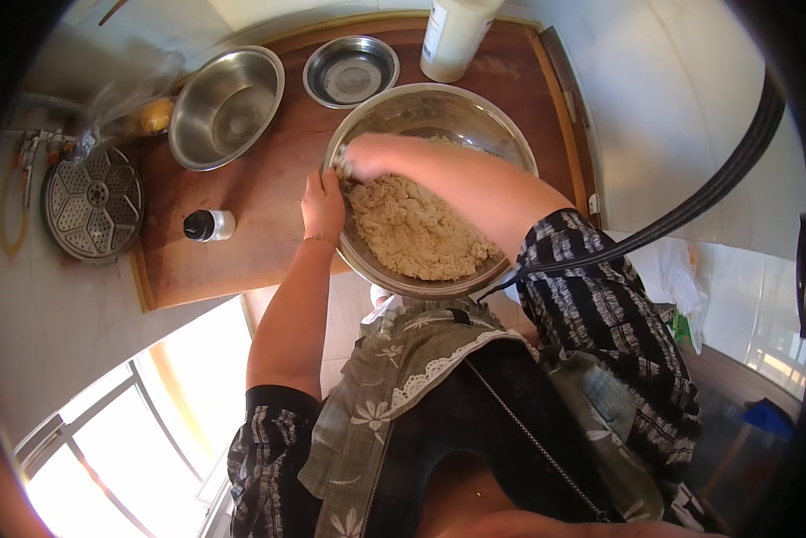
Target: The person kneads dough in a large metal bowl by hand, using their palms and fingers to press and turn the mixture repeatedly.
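Note:
A large stainless steel bowl [403, 111] sits at the front edge of the wooden table, close to my apron. Crumbly, pale dough [423, 232] fills its lower part, with a looser floury patch toward the far side. My left hand [323, 205] holds the bowl's left rim, fingers over the edge. Inside the bowl, my right hand [368, 158] presses against the left inner wall, just above the dough and near my left fingers. It is blurred, and bits of dough cling around its fingers; whether they grip anything is hidden.
The wooden table [268, 202] bears an empty steel basin [241, 111], a smaller steel bowl [351, 72], a white plastic bottle [458, 40] and a small black-capped jar [209, 225]. A perforated steamer rack [95, 202] stands at left. A black strap [699, 195] crosses my right side.

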`<state>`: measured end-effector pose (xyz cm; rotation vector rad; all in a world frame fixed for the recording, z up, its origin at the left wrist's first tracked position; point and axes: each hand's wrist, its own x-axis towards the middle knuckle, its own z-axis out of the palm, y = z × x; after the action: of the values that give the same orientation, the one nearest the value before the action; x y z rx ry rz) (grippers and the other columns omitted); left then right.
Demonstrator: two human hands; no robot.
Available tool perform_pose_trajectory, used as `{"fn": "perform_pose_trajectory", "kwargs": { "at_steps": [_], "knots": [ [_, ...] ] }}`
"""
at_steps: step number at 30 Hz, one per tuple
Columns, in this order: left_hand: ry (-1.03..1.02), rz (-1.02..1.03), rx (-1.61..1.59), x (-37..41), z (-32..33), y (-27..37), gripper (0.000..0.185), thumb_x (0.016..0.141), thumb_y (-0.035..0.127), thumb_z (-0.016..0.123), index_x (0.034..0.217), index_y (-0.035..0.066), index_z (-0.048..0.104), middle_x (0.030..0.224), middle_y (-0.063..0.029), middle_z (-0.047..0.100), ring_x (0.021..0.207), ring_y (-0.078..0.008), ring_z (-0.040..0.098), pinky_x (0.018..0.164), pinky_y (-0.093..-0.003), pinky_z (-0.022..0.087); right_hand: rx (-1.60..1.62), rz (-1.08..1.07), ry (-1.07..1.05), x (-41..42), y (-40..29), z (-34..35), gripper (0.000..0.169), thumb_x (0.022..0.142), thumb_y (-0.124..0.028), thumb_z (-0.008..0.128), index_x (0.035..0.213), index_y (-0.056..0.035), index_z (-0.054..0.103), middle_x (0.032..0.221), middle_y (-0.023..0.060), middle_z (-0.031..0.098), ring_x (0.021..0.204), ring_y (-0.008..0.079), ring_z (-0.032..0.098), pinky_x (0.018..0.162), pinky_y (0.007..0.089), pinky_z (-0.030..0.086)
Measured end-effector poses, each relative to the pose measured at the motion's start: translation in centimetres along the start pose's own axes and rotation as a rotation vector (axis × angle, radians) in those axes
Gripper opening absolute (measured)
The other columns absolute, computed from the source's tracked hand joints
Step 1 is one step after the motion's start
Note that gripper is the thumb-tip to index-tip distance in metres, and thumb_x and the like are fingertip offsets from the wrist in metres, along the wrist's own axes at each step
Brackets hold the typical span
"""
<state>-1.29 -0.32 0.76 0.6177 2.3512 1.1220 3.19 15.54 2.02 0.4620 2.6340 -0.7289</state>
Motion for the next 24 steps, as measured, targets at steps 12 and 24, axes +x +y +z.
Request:
{"fn": "perform_pose_trajectory", "kwargs": {
  "at_steps": [12, 24],
  "knots": [
    [0.083, 0.017, -0.072, -1.5, 0.8, -1.0, 0.039, 0.094, 0.036, 0.044, 0.111, 0.001, 0.052, 0.097, -0.0257, 0.061, 0.092, -0.0428, 0.057, 0.08, -0.0462, 0.044, 0.845, 0.564, 0.608, -6.2, 12.4, 0.5, 0.014, 0.083, -0.016, 0.057, 0.079, -0.0025, 0.06, 0.065, 0.0102, 0.057, 0.055, 0.0216, 0.054, 0.049, 0.0382, 0.041],
    [-0.003, 0.045, 0.049, -0.1, -1.4, -0.4, 0.039, 0.088, 0.031, 0.056, 0.111, 0.0, 0.053, 0.101, -0.0252, 0.061, 0.097, -0.0421, 0.058, 0.084, -0.0464, 0.045, 0.009, 0.127, -0.165, -1.8, -0.3, -2.3, 0.029, 0.08, -0.015, 0.058, 0.107, -0.0119, 0.067, 0.108, 0.0144, 0.065, 0.101, 0.0314, 0.062, 0.085, 0.042, 0.05]
  ]
}}
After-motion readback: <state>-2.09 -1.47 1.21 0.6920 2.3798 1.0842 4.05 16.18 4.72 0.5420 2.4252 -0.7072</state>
